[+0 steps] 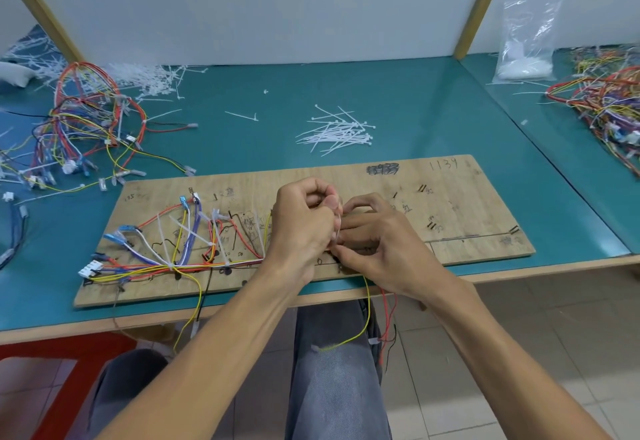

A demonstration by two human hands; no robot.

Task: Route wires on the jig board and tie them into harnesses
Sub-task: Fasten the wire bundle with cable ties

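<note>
Both hands (304, 223) (379, 244) on tie (338, 229) (zip, prob.)

Right half of jig board (450, 211): bare but for short pegs, open passage. Left half crossed by routed wires (180, 256) and upstanding ties. 2 hands, left hand (304, 225) and right hand (381, 249), pinch cable tie (337, 228) at board centre, blocking it. Teal mat (415, 100) behind board open, except loose tie pile (339, 131). Harness heap (86, 121) fills upper left; second heap (609, 107) at right edge. Dangling wires (367, 311) hang off front edge.

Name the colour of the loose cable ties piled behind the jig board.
White. The cable ties show best in the head view.
</note>
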